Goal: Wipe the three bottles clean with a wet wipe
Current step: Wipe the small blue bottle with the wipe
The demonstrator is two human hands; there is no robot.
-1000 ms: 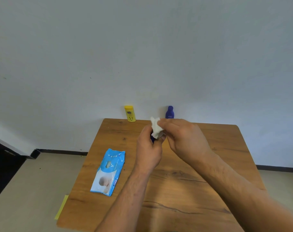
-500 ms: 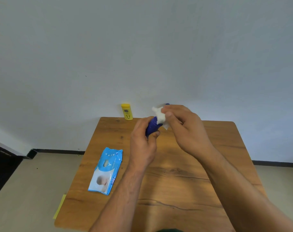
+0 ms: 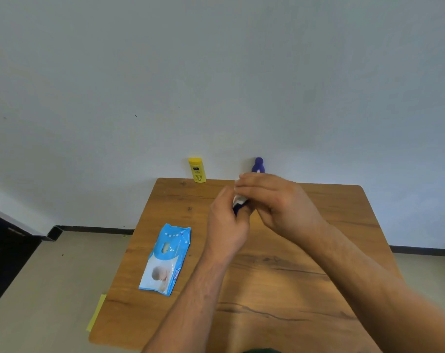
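My left hand (image 3: 226, 222) grips a small dark blue bottle (image 3: 238, 209) above the middle of the wooden table (image 3: 280, 276); only a sliver of the bottle shows between my fingers. My right hand (image 3: 280, 202) presses a white wet wipe (image 3: 239, 198) around the bottle's upper part. A yellow bottle (image 3: 197, 170) stands upright at the table's far edge against the wall. To its right a purple bottle (image 3: 258, 165) stands at the same edge, its lower half hidden behind my right hand.
A light blue wet wipe pack (image 3: 166, 259) lies flat on the left side of the table. A yellow note (image 3: 96, 313) sticks out at the table's left front edge. The white wall rises right behind the table.
Both hands have dropped slightly and drawn together over the dark blue bottle. The wipe, bunched above the bottle before, is now wrapped under my right fingers. The purple bottle's top shows again.
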